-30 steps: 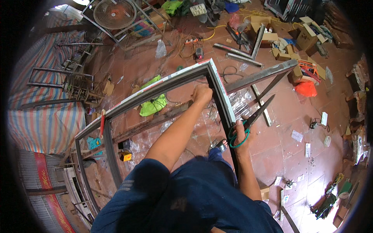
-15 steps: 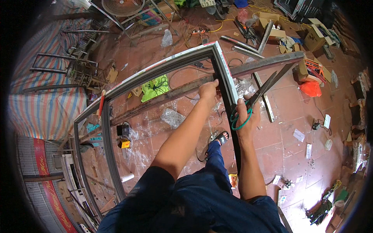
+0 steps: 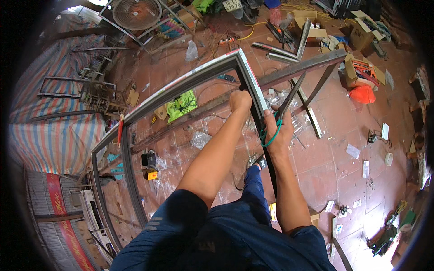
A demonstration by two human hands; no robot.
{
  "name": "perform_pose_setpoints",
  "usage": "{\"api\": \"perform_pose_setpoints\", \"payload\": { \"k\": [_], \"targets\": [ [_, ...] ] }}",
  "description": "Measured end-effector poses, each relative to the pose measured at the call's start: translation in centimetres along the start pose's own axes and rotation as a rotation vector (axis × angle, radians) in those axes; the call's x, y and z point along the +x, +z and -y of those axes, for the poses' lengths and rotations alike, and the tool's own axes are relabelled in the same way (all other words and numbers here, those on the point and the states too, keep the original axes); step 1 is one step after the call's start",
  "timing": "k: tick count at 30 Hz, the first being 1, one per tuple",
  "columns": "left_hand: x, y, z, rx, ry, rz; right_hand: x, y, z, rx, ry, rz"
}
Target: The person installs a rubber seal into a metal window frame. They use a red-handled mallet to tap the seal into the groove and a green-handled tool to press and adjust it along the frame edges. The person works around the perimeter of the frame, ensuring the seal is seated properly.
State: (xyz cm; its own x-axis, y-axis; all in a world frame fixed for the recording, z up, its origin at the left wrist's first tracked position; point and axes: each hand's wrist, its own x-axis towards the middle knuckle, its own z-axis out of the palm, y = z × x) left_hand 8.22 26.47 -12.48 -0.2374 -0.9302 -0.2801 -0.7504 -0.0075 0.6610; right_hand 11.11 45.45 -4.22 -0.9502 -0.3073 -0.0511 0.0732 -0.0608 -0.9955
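Note:
A large dark window frame [image 3: 181, 77] with white film along its outer faces lies in front of me, resting across a rusty metal beam [image 3: 210, 106]. My left hand [image 3: 240, 101] is closed in a fist at the inner edge of the frame's right side, near the far corner; what its fingers hold is hidden. My right hand [image 3: 279, 132] is against the outer edge of that same side, closer to me. It holds scissors [image 3: 289, 97] with green handles, their blades pointing away from me. A red-handled tool [image 3: 120, 130] rests on the frame's left part.
Clear plastic wrap [image 3: 201, 140] and a bright green cloth or bag [image 3: 182, 106] lie on the tiled floor. Cardboard boxes [image 3: 364, 34] and an orange bag [image 3: 362, 95] stand far right. A striped tarp [image 3: 58, 140] covers things at left. A fan [image 3: 137, 13] stands far left.
My left hand has curled into a fist and drawn slightly away from the frame's right side. The scissors in my right hand have swung more upright. The whole view has shifted a little.

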Motion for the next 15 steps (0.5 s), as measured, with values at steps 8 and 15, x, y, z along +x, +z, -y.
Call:
{"api": "perform_pose_setpoints", "payload": {
  "k": [8, 15],
  "targets": [
    [-0.9, -0.8, 2.4, -0.456, -0.072, 0.282, 0.0, 0.2, -0.7, -0.009, -0.085, -0.017],
    [-1.7, 0.3, 0.4, 0.163, 0.107, 0.046, 0.1, -0.3, -0.2, -0.060, -0.053, -0.003]
  ]
}}
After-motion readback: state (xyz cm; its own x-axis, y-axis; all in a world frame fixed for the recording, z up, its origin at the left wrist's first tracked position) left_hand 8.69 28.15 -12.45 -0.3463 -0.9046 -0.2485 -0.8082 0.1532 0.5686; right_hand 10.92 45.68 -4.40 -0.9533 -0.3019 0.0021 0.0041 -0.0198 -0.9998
